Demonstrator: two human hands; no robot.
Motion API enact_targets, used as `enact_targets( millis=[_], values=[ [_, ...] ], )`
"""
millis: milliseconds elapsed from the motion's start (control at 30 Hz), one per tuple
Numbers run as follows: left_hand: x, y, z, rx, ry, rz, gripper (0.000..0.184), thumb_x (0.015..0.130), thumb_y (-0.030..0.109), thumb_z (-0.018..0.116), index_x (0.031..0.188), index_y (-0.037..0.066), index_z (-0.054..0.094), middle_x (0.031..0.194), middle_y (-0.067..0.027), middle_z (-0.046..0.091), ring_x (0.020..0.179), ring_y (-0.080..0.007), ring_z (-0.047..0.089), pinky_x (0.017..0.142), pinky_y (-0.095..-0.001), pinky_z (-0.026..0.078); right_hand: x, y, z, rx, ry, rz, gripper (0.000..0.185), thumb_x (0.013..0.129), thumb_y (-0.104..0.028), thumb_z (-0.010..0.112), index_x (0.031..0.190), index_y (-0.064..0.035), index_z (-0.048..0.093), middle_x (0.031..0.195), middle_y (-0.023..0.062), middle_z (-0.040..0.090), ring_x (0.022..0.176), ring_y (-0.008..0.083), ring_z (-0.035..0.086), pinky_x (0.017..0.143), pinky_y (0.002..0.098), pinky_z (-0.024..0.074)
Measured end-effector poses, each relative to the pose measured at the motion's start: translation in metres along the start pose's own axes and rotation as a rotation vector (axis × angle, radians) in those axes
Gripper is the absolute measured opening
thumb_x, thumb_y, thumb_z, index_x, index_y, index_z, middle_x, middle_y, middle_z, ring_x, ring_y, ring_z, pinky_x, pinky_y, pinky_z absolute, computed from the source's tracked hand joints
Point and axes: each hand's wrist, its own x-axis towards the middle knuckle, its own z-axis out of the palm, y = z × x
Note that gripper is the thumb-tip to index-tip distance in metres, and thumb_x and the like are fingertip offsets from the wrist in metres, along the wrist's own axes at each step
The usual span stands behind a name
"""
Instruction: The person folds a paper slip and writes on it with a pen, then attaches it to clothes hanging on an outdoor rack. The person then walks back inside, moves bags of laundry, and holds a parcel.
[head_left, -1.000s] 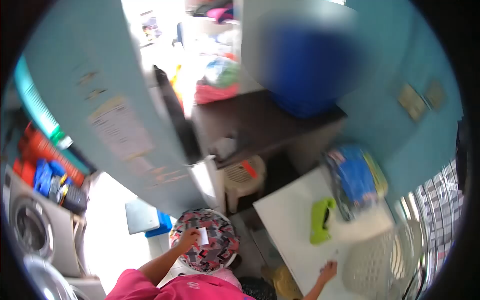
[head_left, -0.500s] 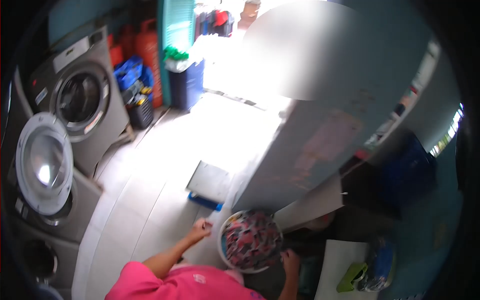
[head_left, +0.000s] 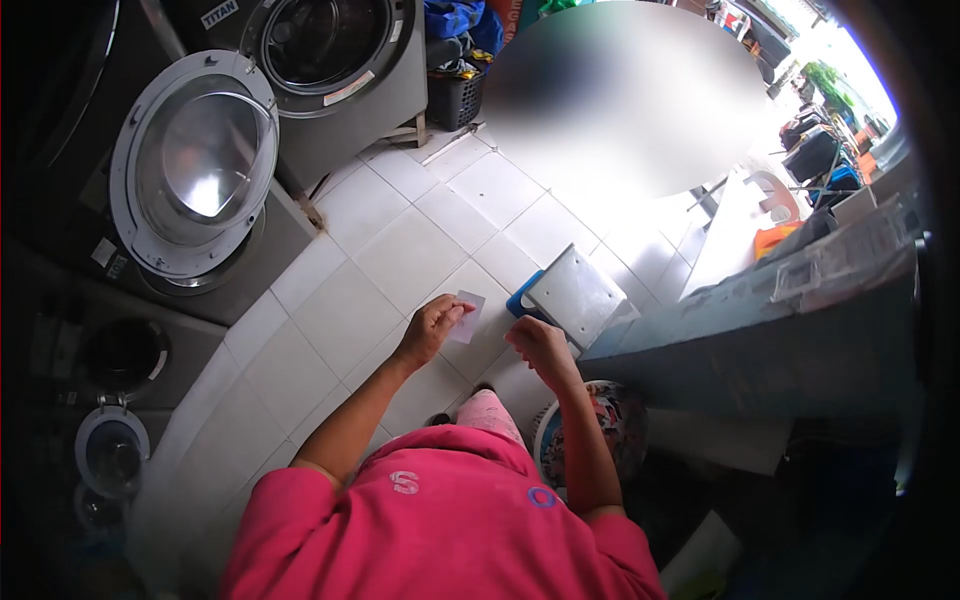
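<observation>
My left hand (head_left: 434,328) pinches a small pale paper (head_left: 467,318) over the tiled floor. Close by on the right, my right hand (head_left: 537,345) is closed, its fingers curled together; what is in them, if anything, is too small to make out. Beyond that hand stands a step stool (head_left: 577,297) with a grey-white top and a blue part. Under my right forearm, a round basket (head_left: 612,425) holds patterned red, grey and black cloth and is partly hidden by the arm.
Washing machines line the left side, one with its round glass door (head_left: 195,165) swung out. A dark basket (head_left: 455,100) of clothes stands at the back. A blue-grey panel (head_left: 740,325) runs along the right. White tiles (head_left: 400,260) cover the floor.
The view has swung left, away from the white table and toward the machines. My hands, wide apart before, are now close together in front of me, with the paper in my left hand.
</observation>
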Motion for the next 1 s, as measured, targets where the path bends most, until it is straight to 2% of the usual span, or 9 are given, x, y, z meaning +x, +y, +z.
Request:
enact_targets(
  millis=[200,267,300,367,467,567,767,833,1000],
  values=[
    [0.06,-0.005,-0.042,0.036,0.02,0.023,0.029,0.09,0.022,0.04,0.092,-0.001,0.058,0.086,-0.0051,0.056,0.085,-0.0117,0.052,0.076,-0.0244,0.04,0.092,-0.026,0.011,-0.059,-0.116,-0.118,0.013,0.076,-0.012,0.056,0.078,0.0004,0.057,0.065,0.0107,0.056,0.055,0.0178,0.055,0.053,0.0284,0.0428],
    [0.092,-0.009,-0.053,0.031,0.034,0.103,0.037,0.091,0.03,0.039,0.091,-0.001,0.058,0.085,-0.0065,0.055,0.084,-0.0132,0.052,0.077,-0.0251,0.04,0.127,-0.037,0.005,-0.069,-0.141,-0.11,0.013,0.076,-0.012,0.056,0.078,0.0003,0.057,0.065,0.0106,0.056,0.056,0.0179,0.055,0.053,0.0286,0.0429],
    [0.109,-0.008,-0.057,0.033,0.039,0.104,0.037,0.091,0.03,0.039,0.091,-0.001,0.058,0.085,-0.0065,0.055,0.084,-0.0132,0.052,0.077,-0.0251,0.04,0.144,-0.041,-0.001,-0.077,-0.158,-0.097,0.013,0.076,-0.012,0.056,0.077,0.0002,0.056,0.064,0.0104,0.056,0.056,0.0179,0.055,0.054,0.0288,0.0429],
    [0.143,-0.003,-0.068,0.11,0.031,0.105,0.047,0.091,0.039,0.034,0.09,-0.001,0.058,0.085,-0.0083,0.055,0.085,-0.0156,0.053,0.078,-0.0265,0.041,0.183,-0.041,-0.011,-0.09,-0.164,-0.156,0.014,0.077,-0.014,0.056,0.076,0.0,0.056,0.063,0.0098,0.055,0.055,0.0168,0.054,0.052,0.0289,0.0428],
    [0.197,-0.001,-0.081,0.184,0.073,0.141,0.054,0.09,0.046,0.032,0.09,-0.001,0.058,0.087,-0.011,0.057,0.085,-0.0209,0.056,0.076,-0.0289,0.042,0.24,-0.058,-0.031,-0.091,-0.205,-0.067,0.014,0.078,-0.015,0.057,0.078,-0.0016,0.057,0.063,0.0064,0.055,0.052,0.0119,0.052,0.046,0.0261,0.0418],
    [0.246,-0.002,-0.09,0.096,0.136,0.128,0.053,0.09,0.045,0.032,0.091,-0.001,0.058,0.088,-0.0114,0.057,0.086,-0.0214,0.056,0.077,-0.029,0.042,0.285,-0.073,-0.048,-0.088,-0.226,-0.129,0.012,0.078,-0.014,0.056,0.079,-0.002,0.057,0.063,0.0058,0.055,0.051,0.011,0.052,0.045,0.025,0.0415],
    [0.327,-0.003,-0.113,0.109,0.12,0.082,0.052,0.092,0.042,0.028,0.092,0.0,0.058,0.089,-0.0116,0.057,0.087,-0.0221,0.055,0.078,-0.0293,0.041,0.352,-0.109,-0.074,-0.108,-0.205,-0.182,0.009,0.077,-0.009,0.056,0.078,-0.0003,0.056,0.064,0.0078,0.054,0.055,0.0151,0.053,0.052,0.0274,0.0439],
    [0.354,-0.001,-0.122,0.122,0.07,0.097,0.052,0.091,0.044,0.029,0.092,0.0,0.058,0.09,-0.0116,0.058,0.088,-0.0213,0.055,0.079,-0.0292,0.041,0.376,-0.112,-0.077,-0.085,-0.148,-0.265,0.011,0.078,-0.015,0.053,0.076,-0.0046,0.057,0.062,0.0015,0.05,0.052,0.0075,0.046,0.043,0.0217,0.0387],
    [0.418,0.003,-0.146,0.065,-0.012,0.146,0.054,0.089,0.048,0.032,0.092,0.0,0.058,0.089,-0.011,0.058,0.087,-0.0201,0.055,0.078,-0.0294,0.041,0.431,-0.123,-0.088,-0.083,-0.083,-0.156,0.011,0.077,-0.015,0.053,0.074,-0.0048,0.056,0.061,0.0011,0.05,0.051,0.0075,0.045,0.043,0.0216,0.0381]
  ],
)
